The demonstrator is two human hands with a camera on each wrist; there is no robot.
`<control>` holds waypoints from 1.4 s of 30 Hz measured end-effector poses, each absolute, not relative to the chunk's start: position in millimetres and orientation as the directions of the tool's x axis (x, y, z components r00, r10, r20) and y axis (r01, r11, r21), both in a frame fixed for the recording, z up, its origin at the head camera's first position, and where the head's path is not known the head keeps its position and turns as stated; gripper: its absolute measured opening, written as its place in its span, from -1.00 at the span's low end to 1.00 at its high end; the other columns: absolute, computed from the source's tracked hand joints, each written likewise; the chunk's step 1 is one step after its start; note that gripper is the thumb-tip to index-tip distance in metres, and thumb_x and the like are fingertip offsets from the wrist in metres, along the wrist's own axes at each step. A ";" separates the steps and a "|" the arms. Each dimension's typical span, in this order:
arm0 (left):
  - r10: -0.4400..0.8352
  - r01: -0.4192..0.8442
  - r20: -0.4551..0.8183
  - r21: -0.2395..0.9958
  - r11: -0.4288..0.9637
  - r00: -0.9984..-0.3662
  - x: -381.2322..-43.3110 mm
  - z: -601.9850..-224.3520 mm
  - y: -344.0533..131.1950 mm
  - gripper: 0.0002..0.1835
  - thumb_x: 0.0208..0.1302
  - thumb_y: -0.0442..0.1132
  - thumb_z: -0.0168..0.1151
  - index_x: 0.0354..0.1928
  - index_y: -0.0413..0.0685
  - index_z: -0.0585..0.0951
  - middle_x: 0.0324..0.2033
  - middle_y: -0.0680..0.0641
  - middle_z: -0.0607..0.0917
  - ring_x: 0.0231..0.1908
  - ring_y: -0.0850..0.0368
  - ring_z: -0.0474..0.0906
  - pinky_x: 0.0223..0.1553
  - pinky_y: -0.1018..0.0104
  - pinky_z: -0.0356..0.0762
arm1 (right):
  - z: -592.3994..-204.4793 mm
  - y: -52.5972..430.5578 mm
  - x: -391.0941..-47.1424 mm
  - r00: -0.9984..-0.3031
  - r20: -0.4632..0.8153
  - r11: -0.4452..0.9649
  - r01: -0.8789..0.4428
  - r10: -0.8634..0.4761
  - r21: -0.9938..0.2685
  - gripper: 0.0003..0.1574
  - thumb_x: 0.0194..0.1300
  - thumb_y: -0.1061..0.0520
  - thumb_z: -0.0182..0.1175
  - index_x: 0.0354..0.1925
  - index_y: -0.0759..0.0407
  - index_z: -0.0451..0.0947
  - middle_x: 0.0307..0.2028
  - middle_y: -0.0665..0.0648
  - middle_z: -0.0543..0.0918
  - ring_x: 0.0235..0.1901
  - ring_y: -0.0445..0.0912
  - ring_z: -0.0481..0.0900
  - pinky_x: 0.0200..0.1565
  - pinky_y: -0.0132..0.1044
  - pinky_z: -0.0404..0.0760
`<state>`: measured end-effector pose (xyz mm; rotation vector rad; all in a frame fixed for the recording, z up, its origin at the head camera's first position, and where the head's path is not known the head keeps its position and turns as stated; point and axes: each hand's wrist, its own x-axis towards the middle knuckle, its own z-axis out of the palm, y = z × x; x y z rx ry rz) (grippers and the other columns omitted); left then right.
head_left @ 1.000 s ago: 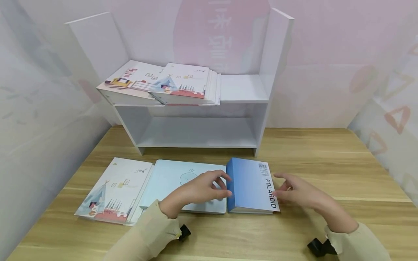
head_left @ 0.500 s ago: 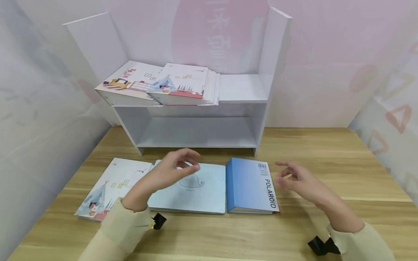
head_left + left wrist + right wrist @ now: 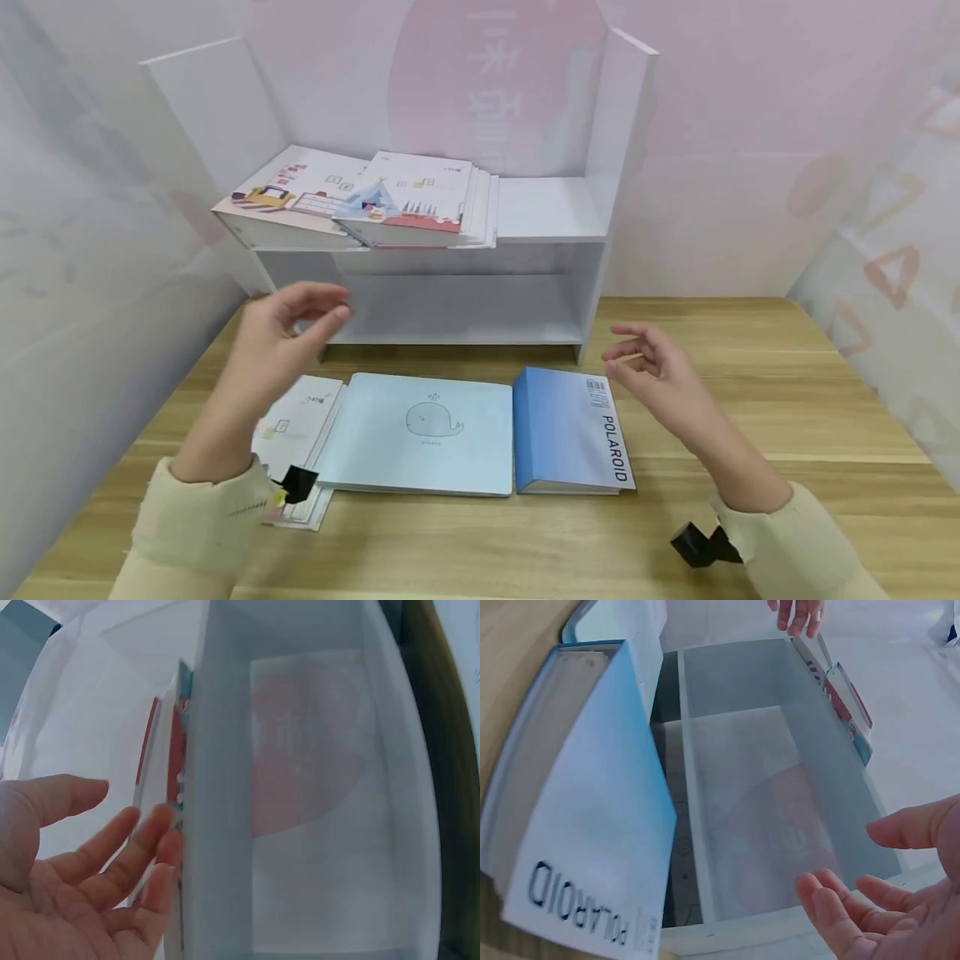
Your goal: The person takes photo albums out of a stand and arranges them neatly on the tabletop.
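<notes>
My left hand [image 3: 281,342] hovers in the air with loosely bent fingers, holding nothing, above the tent-picture book [image 3: 296,421] on the table and in front of the shelf's left side. It hides part of that book. To the right, my right hand [image 3: 660,375], also holding nothing, is raised just beyond the right edge of the blue POLAROID book [image 3: 570,429]. Between them on the table lies a pale blue book with a whale drawing [image 3: 431,433]. In the right wrist view the POLAROID book [image 3: 600,802] is apart from my right hand [image 3: 885,892].
A white two-tier shelf [image 3: 551,237] stands at the back of the wooden table [image 3: 720,333]. Its upper board carries a truck-picture book [image 3: 281,200] and, overlapping it, a stack topped by a tent-picture book [image 3: 412,196]. Printed curtains [image 3: 720,167] surround the table.
My left hand has moved left and up, away from the POLAROID book and past the whale book. My right hand has risen off the POLAROID book's right edge. The books on the table stay put.
</notes>
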<state>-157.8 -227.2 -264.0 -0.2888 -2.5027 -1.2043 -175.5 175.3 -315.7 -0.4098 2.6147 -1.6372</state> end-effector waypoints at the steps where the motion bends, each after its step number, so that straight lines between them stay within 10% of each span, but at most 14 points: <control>1: -0.002 0.344 0.436 0.712 0.613 -0.900 -158.0 -260.5 -228.7 -0.72 0.41 -0.22 0.22 0.05 -0.22 0.63 -0.21 0.28 0.69 -0.20 0.46 0.52 -0.40 0.59 0.41 | -312.4 173.0 -176.8 -0.965 0.132 0.409 -0.218 -0.228 -0.886 -0.40 0.44 0.16 0.15 0.36 0.26 0.26 0.05 0.29 0.60 -0.05 -0.15 0.62 -0.07 -0.46 0.58; 16: -0.303 0.477 0.654 0.731 0.488 -0.693 -185.2 -236.2 -219.6 -0.76 0.27 -0.32 0.30 -0.02 -0.09 0.68 -0.18 0.17 0.69 -0.06 0.24 0.56 -0.23 0.59 0.50 | -280.0 126.6 -198.7 -0.944 0.283 0.251 -0.319 -0.172 -0.914 -0.55 0.43 0.18 0.17 0.23 0.25 0.42 0.00 0.20 0.61 -0.03 -0.20 0.58 0.04 -0.56 0.53; 42: -0.250 0.360 0.564 0.748 0.558 -0.787 -212.5 -226.4 -212.8 -0.61 0.34 -0.24 0.26 0.18 -0.15 0.56 0.11 -0.12 0.64 0.02 0.20 0.53 -0.15 0.61 0.47 | -252.9 56.1 -233.0 -0.871 0.483 0.123 -0.491 -0.091 -0.862 -0.60 0.39 0.27 0.18 0.15 0.39 0.44 -0.03 0.30 0.58 -0.03 0.03 0.57 0.02 -0.33 0.54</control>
